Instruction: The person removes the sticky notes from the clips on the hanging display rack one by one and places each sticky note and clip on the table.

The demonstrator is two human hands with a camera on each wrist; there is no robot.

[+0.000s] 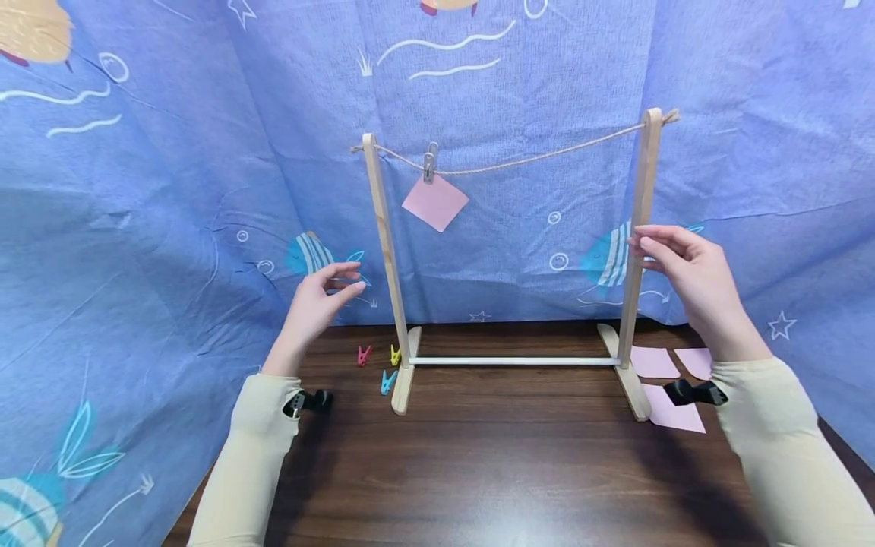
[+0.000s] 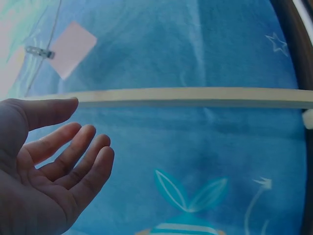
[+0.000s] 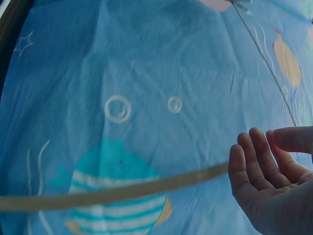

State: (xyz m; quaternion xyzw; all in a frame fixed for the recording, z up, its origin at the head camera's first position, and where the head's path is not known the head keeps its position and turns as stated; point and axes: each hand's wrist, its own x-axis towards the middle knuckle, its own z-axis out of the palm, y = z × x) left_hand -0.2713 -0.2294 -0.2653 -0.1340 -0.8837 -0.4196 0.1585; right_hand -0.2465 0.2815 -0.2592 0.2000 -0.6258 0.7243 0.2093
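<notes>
A pink paper square (image 1: 437, 203) hangs corner-up from a string (image 1: 540, 158), held by a grey clothespin (image 1: 428, 169). The string is tied between the two uprights of a wooden stand (image 1: 387, 251) and sags a little. My left hand (image 1: 320, 302) hovers left of the near upright, fingers loosely curved and thumb apart, with nothing between them. At the other end my right hand (image 1: 693, 277) is raised by the right upright (image 1: 637, 220), its fingertips overlapping the post in the head view. In the right wrist view its curved fingers (image 3: 254, 159) hold nothing.
Red (image 1: 364, 355), yellow (image 1: 395, 355) and blue (image 1: 387, 382) clothespins lie by the stand's left foot. Three pink paper squares (image 1: 673, 409) lie beside the right foot. A white bar (image 1: 513, 362) joins the feet low over the dark table (image 1: 492, 471). Blue patterned cloth (image 1: 519, 258) hangs behind.
</notes>
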